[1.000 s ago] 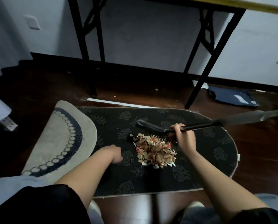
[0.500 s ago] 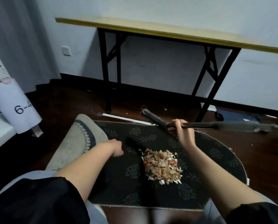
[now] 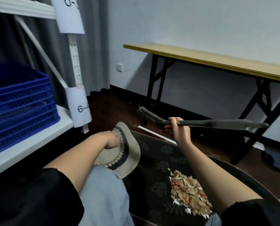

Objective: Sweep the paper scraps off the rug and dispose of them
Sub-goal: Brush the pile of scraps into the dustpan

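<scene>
A heap of tan, red and white paper scraps [image 3: 190,195] lies on the dark flower-patterned rug [image 3: 154,163], low and right of centre. The rug's left corner [image 3: 119,155] is folded over, showing a beige underside with a navy ring. My right hand [image 3: 178,129] grips the black handle of a long brush [image 3: 220,125] held level in the air beyond the rug's far edge. Its dark head [image 3: 146,114] points left, well away from the heap. My left hand [image 3: 112,141] is a closed fist resting on the folded corner; I cannot see anything inside it.
A white shelf [image 3: 30,144] with stacked blue crates [image 3: 20,101] stands close on the left, with paper labels on its post. A yellow-topped folding table [image 3: 217,61] with black legs stands against the far wall. A white strip [image 3: 157,136] and a dark blue item [image 3: 279,162] lie on the wooden floor.
The brush has been lifted off the scrap heap and carried up and away past the rug's far edge. My left fist moved left onto the folded corner. The view swung up and left.
</scene>
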{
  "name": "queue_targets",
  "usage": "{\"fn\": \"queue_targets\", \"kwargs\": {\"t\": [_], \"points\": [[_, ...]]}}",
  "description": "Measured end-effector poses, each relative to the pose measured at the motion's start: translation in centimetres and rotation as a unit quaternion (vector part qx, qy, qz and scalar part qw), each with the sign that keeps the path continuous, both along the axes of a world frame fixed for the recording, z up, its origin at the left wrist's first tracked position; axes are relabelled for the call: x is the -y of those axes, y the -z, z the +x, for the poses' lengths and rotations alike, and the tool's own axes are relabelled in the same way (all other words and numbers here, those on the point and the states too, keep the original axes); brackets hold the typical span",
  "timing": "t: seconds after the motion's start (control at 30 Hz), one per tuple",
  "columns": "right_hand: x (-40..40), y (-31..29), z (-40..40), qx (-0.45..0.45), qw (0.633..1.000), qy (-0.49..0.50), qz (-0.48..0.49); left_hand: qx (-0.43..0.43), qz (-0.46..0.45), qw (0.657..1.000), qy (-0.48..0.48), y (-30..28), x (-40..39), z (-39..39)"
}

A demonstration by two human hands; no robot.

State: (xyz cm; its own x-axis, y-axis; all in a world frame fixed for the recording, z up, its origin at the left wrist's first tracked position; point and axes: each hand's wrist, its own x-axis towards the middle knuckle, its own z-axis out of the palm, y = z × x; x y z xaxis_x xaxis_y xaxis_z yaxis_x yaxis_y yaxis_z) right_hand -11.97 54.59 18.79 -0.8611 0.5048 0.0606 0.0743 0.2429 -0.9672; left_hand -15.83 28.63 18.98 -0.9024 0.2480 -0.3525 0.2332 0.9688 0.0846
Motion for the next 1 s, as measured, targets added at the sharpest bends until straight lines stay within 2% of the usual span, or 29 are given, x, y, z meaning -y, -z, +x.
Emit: {"fn": "queue_targets", "kwargs": {"t": [0.33, 0.63, 0.87, 1.0], "points": [[11.8, -0.1, -4.1, 0.020, 0.989, -0.127, 0.077, 0.006, 0.016, 0.993, -0.115, -0.2, 13.8, 1.3], [25.7, 0.5, -5.2, 0.042, 0.959, -0.238, 0.150, 0.030, 0.068, 0.969, -0.236, 2.8, 26.0, 5.4], [33.9, 3.6, -4.6, 0.074, 0.933, -0.321, 0.143, 0.087, 0.115, 0.952, -0.269, 7.6, 28.5, 8.7], [36.0, 5.1, -3.9, 0.087, 0.924, -0.334, 0.166, 0.099, 0.189, 0.927, -0.308, 11.2, 26.3, 9.8]]}}
